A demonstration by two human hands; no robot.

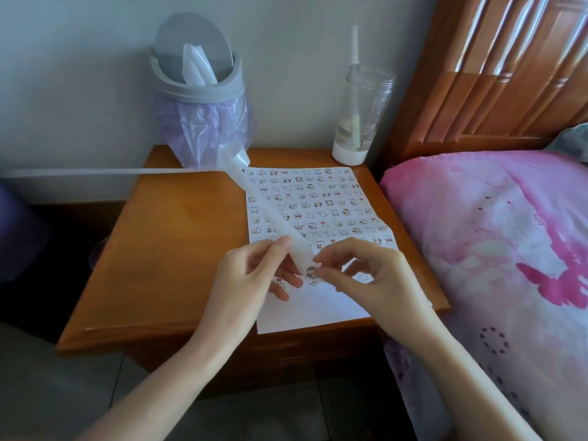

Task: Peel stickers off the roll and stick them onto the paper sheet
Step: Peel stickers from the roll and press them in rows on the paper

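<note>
A white paper sheet [321, 307] lies on the wooden bedside table, most of it covered with rows of small cartoon stickers. A long translucent backing strip [270, 214] of the sticker roll runs from the bin across the sheet to my hands. My left hand [251, 278] pinches the strip's near end between thumb and fingers. My right hand [369, 275] pinches a small cartoon sticker [311, 271] at the strip's end, just above the sheet's lower rows.
A grey swing-lid bin [197, 81] with a purple bag stands at the table's back left, strip hanging from it and trailing off left. A clear jar [359, 116] with a straw stands back right. A pink-covered bed [496, 249] borders the table's right side.
</note>
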